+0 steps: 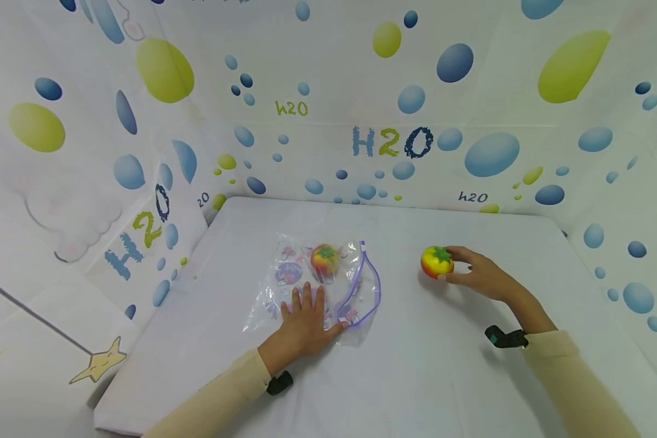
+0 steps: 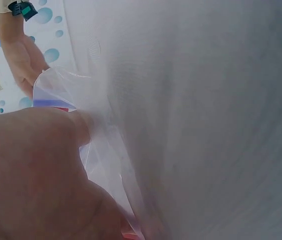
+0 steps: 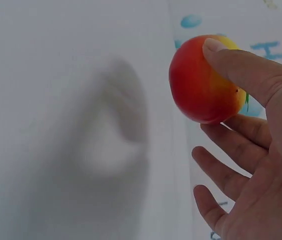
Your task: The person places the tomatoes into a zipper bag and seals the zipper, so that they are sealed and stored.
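My right hand (image 1: 484, 277) pinches a toy tomato (image 1: 435, 263) between thumb and fingers, lifted above the table to the right of the bag. The toy is red and yellow with a green leafy top; its red side (image 3: 195, 82) faces the right wrist view, where two fingers extend free of it. My left hand (image 1: 305, 331) rests with spread fingers on a clear zip bag (image 1: 268, 304), printed with pink and purple pictures and edged by a purple zip. A similar toy fruit (image 1: 325, 260) lies inside the bag, beyond my fingertips. In the left wrist view, the hand (image 2: 36, 165) partly hides the bag.
A white cloth covers the table (image 1: 416, 377). Behind and beside it hang white sheets (image 1: 328, 67) with blue and green spots and H2O lettering. Both wrists carry small dark devices.
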Tool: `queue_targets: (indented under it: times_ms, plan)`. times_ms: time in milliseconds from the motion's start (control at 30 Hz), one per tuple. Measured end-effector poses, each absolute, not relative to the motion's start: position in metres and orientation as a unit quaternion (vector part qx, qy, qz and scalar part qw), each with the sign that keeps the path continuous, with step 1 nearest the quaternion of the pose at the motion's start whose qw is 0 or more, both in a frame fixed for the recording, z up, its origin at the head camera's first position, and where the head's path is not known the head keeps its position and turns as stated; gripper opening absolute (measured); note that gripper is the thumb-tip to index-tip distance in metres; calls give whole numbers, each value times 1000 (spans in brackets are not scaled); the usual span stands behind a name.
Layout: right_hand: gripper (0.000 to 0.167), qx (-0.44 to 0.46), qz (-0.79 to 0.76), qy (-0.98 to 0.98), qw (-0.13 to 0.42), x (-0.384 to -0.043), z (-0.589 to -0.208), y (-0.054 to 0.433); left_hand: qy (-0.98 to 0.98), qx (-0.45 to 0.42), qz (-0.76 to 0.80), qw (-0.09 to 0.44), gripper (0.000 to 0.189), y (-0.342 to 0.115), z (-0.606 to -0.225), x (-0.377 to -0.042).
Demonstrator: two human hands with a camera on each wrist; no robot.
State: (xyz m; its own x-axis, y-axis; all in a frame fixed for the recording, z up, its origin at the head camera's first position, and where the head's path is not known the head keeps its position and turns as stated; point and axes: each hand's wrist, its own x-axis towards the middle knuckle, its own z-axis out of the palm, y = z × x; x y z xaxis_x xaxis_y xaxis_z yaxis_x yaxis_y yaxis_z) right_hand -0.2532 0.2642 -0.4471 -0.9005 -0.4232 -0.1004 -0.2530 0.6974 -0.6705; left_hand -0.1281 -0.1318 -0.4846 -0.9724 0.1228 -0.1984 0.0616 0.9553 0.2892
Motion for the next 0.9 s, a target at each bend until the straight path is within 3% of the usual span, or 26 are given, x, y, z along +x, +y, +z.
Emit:
queue_targets:
  times_ms: [900]
  plan:
    - [75, -249, -356, 890, 141, -226, -459, 180, 981, 44, 135, 130, 103, -132, -481, -130]
